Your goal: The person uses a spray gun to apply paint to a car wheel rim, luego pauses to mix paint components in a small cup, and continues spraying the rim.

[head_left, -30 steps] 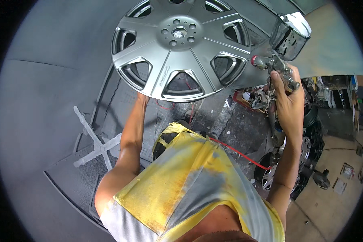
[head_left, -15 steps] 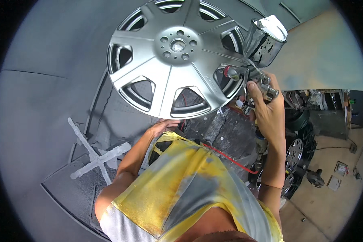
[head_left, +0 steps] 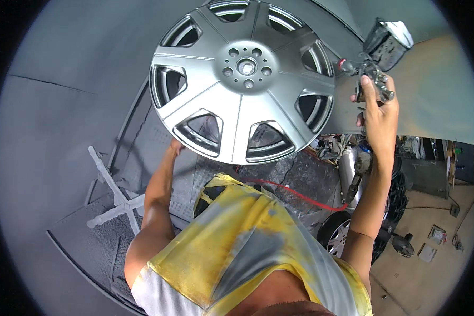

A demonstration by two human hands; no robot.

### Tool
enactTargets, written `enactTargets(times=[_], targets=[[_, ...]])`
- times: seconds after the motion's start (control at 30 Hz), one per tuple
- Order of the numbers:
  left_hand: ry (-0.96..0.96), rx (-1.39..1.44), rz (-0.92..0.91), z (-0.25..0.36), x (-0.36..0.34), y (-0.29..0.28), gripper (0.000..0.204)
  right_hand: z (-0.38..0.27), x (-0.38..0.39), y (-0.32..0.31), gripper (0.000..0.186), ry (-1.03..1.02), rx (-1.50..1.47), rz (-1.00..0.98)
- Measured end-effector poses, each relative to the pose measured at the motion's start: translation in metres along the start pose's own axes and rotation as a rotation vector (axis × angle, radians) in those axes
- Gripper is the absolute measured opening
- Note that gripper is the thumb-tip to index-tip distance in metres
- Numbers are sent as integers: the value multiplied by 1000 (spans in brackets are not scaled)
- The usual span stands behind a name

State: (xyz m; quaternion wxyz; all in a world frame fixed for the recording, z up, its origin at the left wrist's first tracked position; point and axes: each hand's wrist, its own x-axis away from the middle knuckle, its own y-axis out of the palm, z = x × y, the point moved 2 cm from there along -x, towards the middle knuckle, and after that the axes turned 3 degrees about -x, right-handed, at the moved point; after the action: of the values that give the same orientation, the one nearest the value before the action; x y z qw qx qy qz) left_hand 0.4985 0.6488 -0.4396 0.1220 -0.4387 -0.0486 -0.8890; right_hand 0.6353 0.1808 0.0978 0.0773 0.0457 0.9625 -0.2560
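A silver multi-spoke wheel (head_left: pixel 197 89) is raised in the upper middle, its face toward me. My left hand (head_left: pixel 176 147) is at the wheel's lower-left edge, its fingers mostly hidden behind it. My right hand (head_left: pixel 376 113) is closed round a metal spray gun (head_left: pixel 371 71) with a metal cup (head_left: pixel 384 45) on top. The gun's red-ringed nozzle points left, just off the wheel's right edge.
Grey booth walls (head_left: pixel 52 116) curve round the left, with a coated cross-shaped stand (head_left: pixel 126 205) low there. A red hose (head_left: pixel 305 196) crosses the floor. Right of me are a silver cylinder (head_left: pixel 348 174), tyred wheels (head_left: pixel 332 231), a black fan (head_left: pixel 403 245) and cluttered shelving (head_left: pixel 421 150).
The wheel has turned and sits a little lower. The spray gun dipped leftward over it, then moved back right. My left hand dropped toward my waist, then rose to the wheel's lower-left edge.
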Motion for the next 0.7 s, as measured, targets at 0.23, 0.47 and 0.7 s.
enactTargets(times=[0.23, 0.47, 0.7], targets=[[244, 241, 125, 91, -29, -25, 41, -18, 16, -2, 24, 19, -68, -9], [340, 319, 148, 140, -32, -9, 41, -21, 19, 0, 24, -16, -54, -55], [389, 393, 207, 141, -28, -13, 42, -48, 50, 7, 23, 88, -135, -245]])
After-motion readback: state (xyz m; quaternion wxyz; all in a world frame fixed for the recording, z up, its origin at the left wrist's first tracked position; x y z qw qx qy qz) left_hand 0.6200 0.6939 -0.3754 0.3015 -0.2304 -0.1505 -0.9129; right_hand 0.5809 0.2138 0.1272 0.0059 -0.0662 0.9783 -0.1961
